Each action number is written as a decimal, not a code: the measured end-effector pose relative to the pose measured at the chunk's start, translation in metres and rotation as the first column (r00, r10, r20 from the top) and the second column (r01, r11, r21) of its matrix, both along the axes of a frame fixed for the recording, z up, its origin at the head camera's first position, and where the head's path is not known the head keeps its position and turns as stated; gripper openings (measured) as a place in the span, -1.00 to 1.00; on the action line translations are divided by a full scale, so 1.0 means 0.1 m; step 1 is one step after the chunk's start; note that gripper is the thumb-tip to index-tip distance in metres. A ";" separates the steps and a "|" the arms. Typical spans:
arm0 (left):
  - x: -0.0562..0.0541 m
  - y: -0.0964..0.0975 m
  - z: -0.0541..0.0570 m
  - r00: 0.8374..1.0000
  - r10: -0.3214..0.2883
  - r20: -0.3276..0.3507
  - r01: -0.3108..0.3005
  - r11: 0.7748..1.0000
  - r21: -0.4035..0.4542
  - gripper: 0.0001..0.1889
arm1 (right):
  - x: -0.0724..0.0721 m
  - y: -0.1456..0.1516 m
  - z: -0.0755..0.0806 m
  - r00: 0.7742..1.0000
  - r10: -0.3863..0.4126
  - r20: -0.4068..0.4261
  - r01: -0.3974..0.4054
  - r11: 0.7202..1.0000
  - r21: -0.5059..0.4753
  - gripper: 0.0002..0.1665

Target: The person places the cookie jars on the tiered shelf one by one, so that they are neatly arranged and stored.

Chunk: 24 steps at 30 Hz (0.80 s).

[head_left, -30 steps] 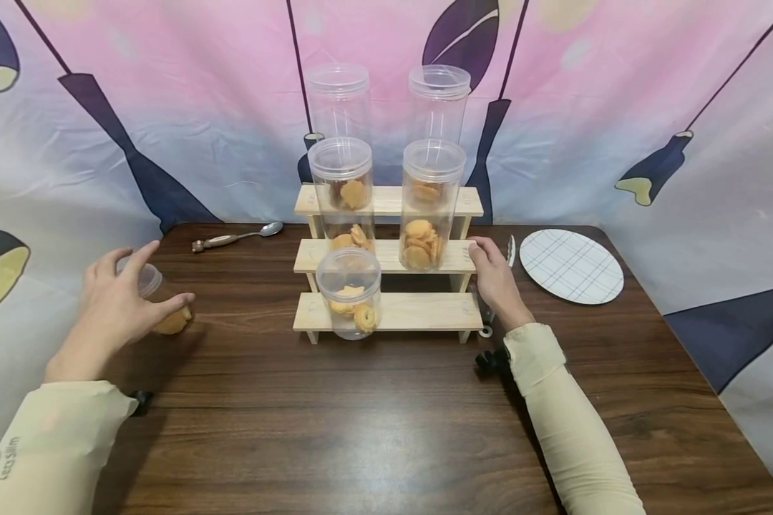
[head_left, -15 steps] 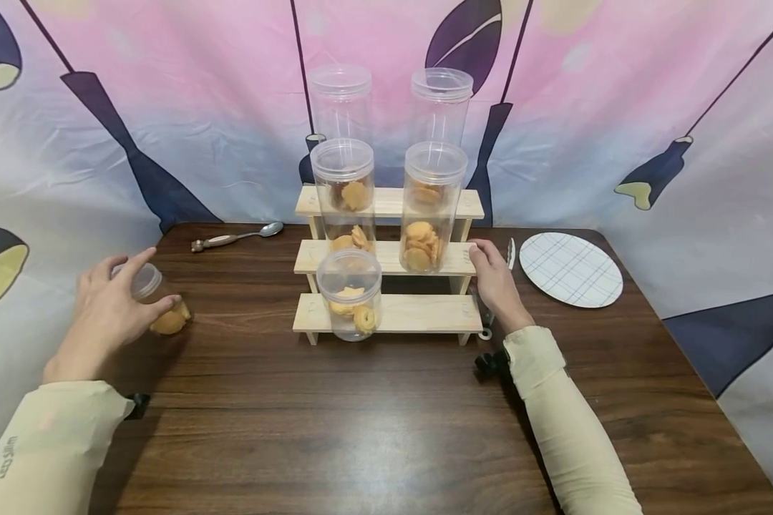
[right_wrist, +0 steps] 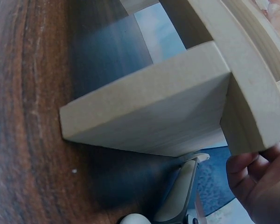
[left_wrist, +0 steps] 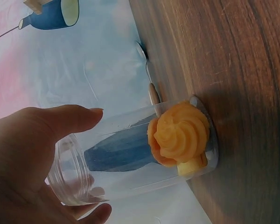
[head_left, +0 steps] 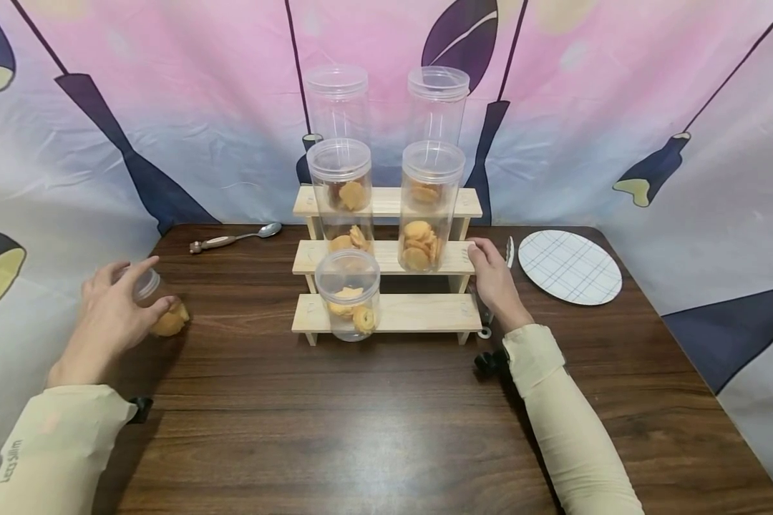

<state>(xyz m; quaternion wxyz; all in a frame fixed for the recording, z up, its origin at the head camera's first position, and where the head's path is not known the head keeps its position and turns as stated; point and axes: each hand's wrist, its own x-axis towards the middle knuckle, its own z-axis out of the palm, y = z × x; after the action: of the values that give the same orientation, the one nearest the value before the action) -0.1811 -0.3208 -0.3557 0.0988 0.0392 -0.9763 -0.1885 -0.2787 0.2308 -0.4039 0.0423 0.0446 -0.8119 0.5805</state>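
At the table's left, my left hand [head_left: 106, 307] is round the upper part of a clear lidded jar [head_left: 167, 315] holding cookies. In the left wrist view the thumb lies along one side of this jar [left_wrist: 126, 140], and fingers show at the other side near the lid. A swirled cookie [left_wrist: 182, 133] sits at its bottom. My right hand [head_left: 497, 282] grips the right end of the middle step of a three-tier wooden stand [head_left: 419, 312]. In the right wrist view, curled fingers [right_wrist: 240, 172] meet the wooden end.
A short cookie jar [head_left: 350, 297] stands on the bottom step, with two tall cookie jars [head_left: 431, 204] on the middle one and two more jars [head_left: 338, 100] behind. A spoon [head_left: 232, 239] lies back left. Right of the stand are a checked plate [head_left: 570, 267] and a partly hidden utensil [right_wrist: 177, 191].
My left hand's thumb and fingers have drawn in closer round the jar at the left. The right hand has stayed on the stand.
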 end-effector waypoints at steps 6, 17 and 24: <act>0.00 0.02 0.00 1.000 0.011 0.006 -0.011 1.000 0.012 -0.24 | 0.02 -0.01 0.01 1.000 0.001 -0.012 -0.001 1.000 -0.022 -0.41; 0.00 0.01 0.00 1.000 0.012 -0.009 -0.012 1.000 0.009 -0.25 | 0.01 -0.02 0.02 1.000 0.000 -0.003 0.000 1.000 -0.025 -0.40; 0.01 0.01 -0.01 1.000 0.006 -0.023 -0.006 1.000 0.012 -0.24 | 0.01 -0.01 0.01 1.000 -0.008 -0.007 0.008 1.000 -0.019 -0.40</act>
<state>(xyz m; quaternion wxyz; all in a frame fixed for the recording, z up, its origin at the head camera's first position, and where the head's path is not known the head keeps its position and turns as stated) -0.1804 -0.3201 -0.3563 0.1106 0.0404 -0.9739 -0.1943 -0.2778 0.2293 -0.4029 0.0478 0.0430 -0.8064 0.5879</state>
